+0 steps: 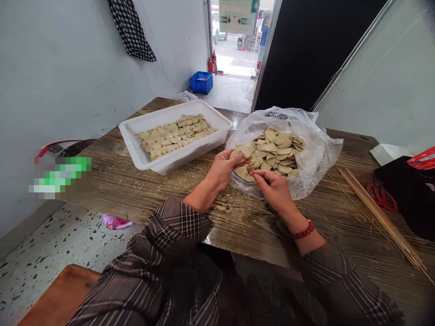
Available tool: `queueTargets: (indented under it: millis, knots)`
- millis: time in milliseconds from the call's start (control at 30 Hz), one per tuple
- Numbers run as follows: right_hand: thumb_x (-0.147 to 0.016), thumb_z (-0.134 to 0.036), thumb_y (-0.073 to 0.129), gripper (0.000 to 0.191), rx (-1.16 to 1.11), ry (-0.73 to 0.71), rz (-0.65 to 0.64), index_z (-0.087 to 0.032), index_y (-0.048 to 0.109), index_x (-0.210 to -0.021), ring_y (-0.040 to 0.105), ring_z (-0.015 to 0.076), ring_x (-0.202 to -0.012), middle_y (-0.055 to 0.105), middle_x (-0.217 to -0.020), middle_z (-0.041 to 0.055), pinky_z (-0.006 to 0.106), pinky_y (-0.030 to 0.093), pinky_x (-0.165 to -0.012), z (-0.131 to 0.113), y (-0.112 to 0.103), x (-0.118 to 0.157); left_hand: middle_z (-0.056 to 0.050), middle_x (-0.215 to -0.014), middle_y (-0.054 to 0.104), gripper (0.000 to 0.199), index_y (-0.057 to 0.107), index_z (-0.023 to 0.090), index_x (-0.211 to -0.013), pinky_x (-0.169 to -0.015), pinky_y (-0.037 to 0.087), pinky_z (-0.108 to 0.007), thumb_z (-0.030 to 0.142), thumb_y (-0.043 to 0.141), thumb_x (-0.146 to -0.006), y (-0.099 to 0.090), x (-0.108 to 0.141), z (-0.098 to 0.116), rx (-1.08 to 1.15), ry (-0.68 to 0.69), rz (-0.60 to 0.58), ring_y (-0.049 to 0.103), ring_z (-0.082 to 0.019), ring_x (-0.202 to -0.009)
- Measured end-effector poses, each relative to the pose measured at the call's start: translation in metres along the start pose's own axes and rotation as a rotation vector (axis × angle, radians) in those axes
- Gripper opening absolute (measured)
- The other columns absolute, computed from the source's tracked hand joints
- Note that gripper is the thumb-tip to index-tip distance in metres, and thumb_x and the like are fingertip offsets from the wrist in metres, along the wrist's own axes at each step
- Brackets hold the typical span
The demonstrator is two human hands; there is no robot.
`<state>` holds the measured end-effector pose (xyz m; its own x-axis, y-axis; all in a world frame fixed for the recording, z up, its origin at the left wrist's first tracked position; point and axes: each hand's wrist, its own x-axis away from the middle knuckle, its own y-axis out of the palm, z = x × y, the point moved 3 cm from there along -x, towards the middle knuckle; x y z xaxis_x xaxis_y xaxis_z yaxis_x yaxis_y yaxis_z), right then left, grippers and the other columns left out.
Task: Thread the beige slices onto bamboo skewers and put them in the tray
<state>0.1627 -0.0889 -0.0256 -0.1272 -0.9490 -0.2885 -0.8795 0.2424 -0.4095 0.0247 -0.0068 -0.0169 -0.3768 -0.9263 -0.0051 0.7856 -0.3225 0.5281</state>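
My left hand (220, 171) pinches a thin, flat beige slice (245, 151) of food at the near left edge of a clear plastic bag. Closed fingers of my right hand (274, 189) grip a thin wooden skewer (249, 168), whose upper end meets the slice; whether it pierces it is hidden. Behind both hands, the open bag (317, 149) holds a heap of loose beige slices (277, 147). To the left stands a white plastic tray (135, 151), with rows of similar slices threaded on skewers (163, 141) lying inside.
A bundle of bare skewers (384, 222) lies on the wooden table (190, 192) at the right. Beside it are red-handled scissors (384, 198) and a black container (408, 199). Beyond the table, a blue crate (201, 83) sits on the floor near the doorway.
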Motion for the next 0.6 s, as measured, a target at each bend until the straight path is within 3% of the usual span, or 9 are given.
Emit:
queueTargets:
  millis: [433,600]
  knots:
    - [-0.084,-0.04,0.058,0.028,-0.048,0.062,0.064,-0.017,0.065,-0.072,0.045,0.0105,-0.047,0.054,-0.051,-0.0026,0.024,0.033,-0.049,0.01,-0.004,-0.004,-0.005,-0.08,0.072,0.035,0.071,0.012,-0.086,-0.07,0.052,-0.024,0.035,0.083,-0.062,0.018,0.008,-0.024,-0.062,-0.093,-0.101,0.064,-0.011,-0.069]
    - [-0.085,-0.04,0.058,0.027,-0.034,0.038,0.129,-0.017,0.066,-0.074,0.046,0.0108,-0.05,0.055,-0.053,-0.0027,0.024,0.035,-0.051,0.006,-0.011,-0.005,-0.005,-0.087,0.072,0.037,0.07,0.014,-0.098,-0.072,0.051,-0.025,0.035,0.077,-0.069,0.012,0.004,-0.016,-0.211,-0.034,-0.092,0.063,-0.011,-0.073]
